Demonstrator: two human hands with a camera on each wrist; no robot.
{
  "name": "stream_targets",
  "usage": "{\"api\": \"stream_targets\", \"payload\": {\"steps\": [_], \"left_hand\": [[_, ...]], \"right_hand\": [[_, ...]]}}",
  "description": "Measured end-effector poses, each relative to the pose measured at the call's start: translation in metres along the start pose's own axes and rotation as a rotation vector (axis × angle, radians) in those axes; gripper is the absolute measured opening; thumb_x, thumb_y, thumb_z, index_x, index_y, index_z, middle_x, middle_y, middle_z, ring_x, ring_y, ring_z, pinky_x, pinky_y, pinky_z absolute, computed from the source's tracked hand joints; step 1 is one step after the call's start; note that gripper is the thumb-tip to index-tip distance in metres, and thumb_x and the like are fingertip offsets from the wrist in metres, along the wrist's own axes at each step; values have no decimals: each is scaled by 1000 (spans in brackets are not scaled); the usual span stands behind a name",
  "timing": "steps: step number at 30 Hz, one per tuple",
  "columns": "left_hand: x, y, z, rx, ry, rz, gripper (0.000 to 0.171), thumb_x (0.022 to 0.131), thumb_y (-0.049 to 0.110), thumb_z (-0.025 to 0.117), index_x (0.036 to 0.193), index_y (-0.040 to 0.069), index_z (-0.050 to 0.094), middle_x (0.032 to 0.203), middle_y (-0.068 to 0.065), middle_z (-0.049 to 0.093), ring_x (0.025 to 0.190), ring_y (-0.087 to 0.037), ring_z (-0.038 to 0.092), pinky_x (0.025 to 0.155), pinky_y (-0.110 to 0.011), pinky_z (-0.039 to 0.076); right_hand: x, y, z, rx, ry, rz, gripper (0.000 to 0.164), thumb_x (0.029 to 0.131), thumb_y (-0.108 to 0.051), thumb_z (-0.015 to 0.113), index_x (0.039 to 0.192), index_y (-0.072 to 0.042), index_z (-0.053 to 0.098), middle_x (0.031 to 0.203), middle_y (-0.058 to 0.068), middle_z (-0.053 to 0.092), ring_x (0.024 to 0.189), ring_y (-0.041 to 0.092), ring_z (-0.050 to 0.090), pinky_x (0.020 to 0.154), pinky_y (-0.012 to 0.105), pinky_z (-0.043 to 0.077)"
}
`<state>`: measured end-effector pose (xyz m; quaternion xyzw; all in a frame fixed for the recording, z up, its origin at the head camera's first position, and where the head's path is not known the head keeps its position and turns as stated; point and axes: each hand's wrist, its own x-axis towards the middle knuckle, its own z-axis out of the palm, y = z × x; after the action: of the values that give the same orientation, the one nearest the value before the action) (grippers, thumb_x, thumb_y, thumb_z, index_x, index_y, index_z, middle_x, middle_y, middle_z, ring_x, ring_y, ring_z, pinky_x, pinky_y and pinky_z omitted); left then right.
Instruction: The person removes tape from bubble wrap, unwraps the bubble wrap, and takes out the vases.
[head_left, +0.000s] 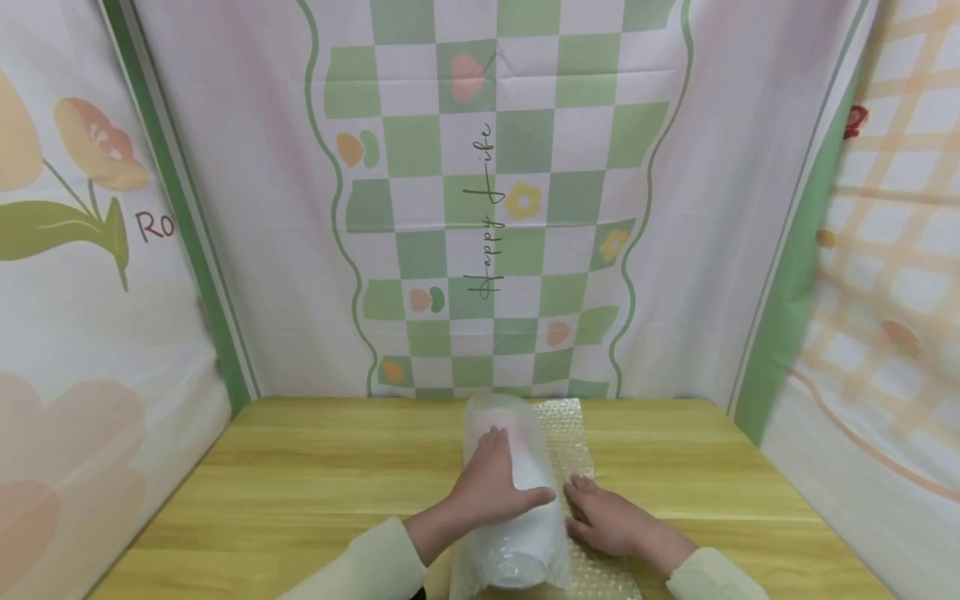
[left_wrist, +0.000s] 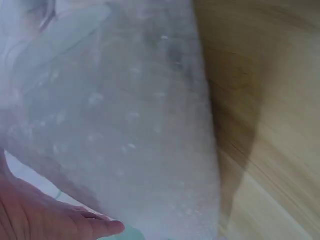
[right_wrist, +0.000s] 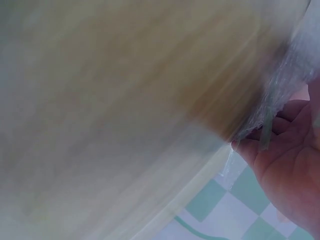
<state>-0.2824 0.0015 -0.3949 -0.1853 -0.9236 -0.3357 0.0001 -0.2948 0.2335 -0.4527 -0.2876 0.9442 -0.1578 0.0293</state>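
A white cylindrical thing (head_left: 536, 533), pinkish toward its far end, lies lengthwise on the table inside clear bubble wrap. My left hand (head_left: 491, 492) rests on top of this roll, fingers pointing away and thumb spread to the right. Beside it, my right hand (head_left: 611, 518) touches the loose bubble wrap (head_left: 564, 433) along the roll's right side, fingers extended toward the roll. In the left wrist view the wrapped roll (left_wrist: 125, 115) fills much of the picture. The right wrist view has the bubble wrap (right_wrist: 295, 65) against the right hand's fingers (right_wrist: 285, 122).
The yellow wood-grain table (head_left: 337, 467) spreads to both sides of the roll. A green-and-white checked curtain (head_left: 495, 200) hangs right behind its back edge. Printed cloths stand at the left (head_left: 90, 333) and right (head_left: 885, 333).
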Motion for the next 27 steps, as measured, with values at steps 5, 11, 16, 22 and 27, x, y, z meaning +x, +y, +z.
{"api": "stream_targets", "payload": {"steps": [5, 11, 16, 22, 27], "left_hand": [[0, 7, 3, 75, -40, -19, 117, 76, 71, 64, 150, -9, 20, 154, -28, 20, 143, -39, 17, 114, -47, 21], [0, 7, 8, 129, -37, -8, 127, 69, 78, 65, 149, -10, 20, 154, -28, 20, 143, -38, 16, 115, -46, 19], [-2, 9, 7, 167, -44, -4, 125, 68, 71, 72, 149, -10, 21, 154, -29, 21, 143, -39, 15, 115, -46, 19], [-4, 9, 7, 196, -46, -10, 123, 68, 66, 76, 149, -10, 22, 154, -28, 21, 144, -38, 16, 115, -45, 19], [-4, 8, 9, 200, -21, -6, 121, 67, 61, 80, 147, -11, 26, 152, -29, 25, 142, -39, 21, 115, -45, 21]], "right_hand": [[0, 0, 0, -1, -7, -2, 60, 94, -27, 62, 134, 15, 46, 140, 37, 38, 130, 51, 36, 105, 60, 30], [0, -1, -1, -4, 3, -14, 58, 93, -22, 63, 133, 17, 46, 140, 39, 37, 130, 51, 36, 105, 60, 30], [-1, 0, 0, 2, 8, 1, 62, 95, -29, 62, 133, 16, 46, 140, 39, 37, 130, 51, 35, 106, 60, 29], [-1, -1, -1, 26, -11, 10, 69, 96, -39, 60, 134, 16, 45, 141, 40, 35, 131, 52, 34, 105, 61, 29], [-1, 0, -1, 20, -13, 16, 68, 95, -38, 60, 134, 16, 45, 141, 40, 35, 131, 52, 34, 105, 61, 30]]}}
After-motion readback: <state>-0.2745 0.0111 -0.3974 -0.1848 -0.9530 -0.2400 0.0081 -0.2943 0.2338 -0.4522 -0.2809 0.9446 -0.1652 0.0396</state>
